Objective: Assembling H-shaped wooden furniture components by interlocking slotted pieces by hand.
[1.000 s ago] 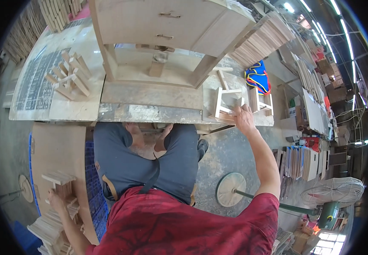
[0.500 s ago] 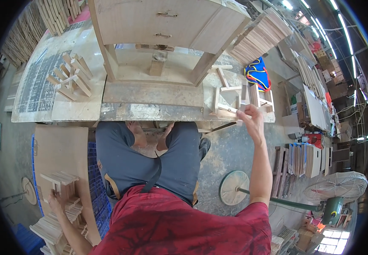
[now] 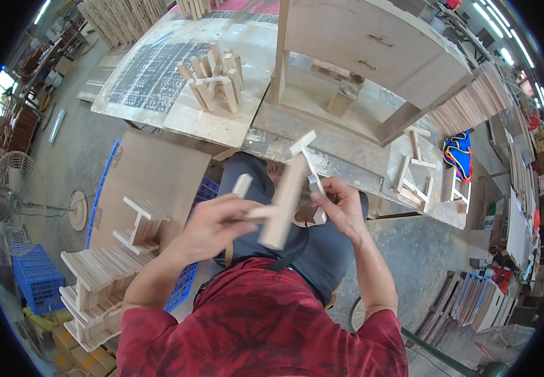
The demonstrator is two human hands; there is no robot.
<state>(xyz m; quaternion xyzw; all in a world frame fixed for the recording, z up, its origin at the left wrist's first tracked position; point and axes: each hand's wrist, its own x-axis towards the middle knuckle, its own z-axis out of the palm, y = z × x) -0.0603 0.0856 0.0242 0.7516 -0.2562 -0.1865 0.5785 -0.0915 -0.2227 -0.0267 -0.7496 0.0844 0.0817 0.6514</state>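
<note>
Over my lap, my left hand grips the crossbar of an H-shaped wooden frame, whose thick near leg is slightly blurred. Pinched between the fingers of my right hand is a second wooden frame, slimmer in this view, with a pale end piece toward the bench. A small grey patch shows on it beside my right thumb; I cannot make out what it is. The two frames overlap in the picture, and whether they touch cannot be told.
A wooden cabinet stands on the workbench, with upright wooden pieces to its left. More frames and a blue cloth lie at right. Stacked frames sit on a board at my left.
My left hand has come from the stack at left, and my right hand from the bench's right end. Both are now over my lap with wooden frames. The view has turned left.
</note>
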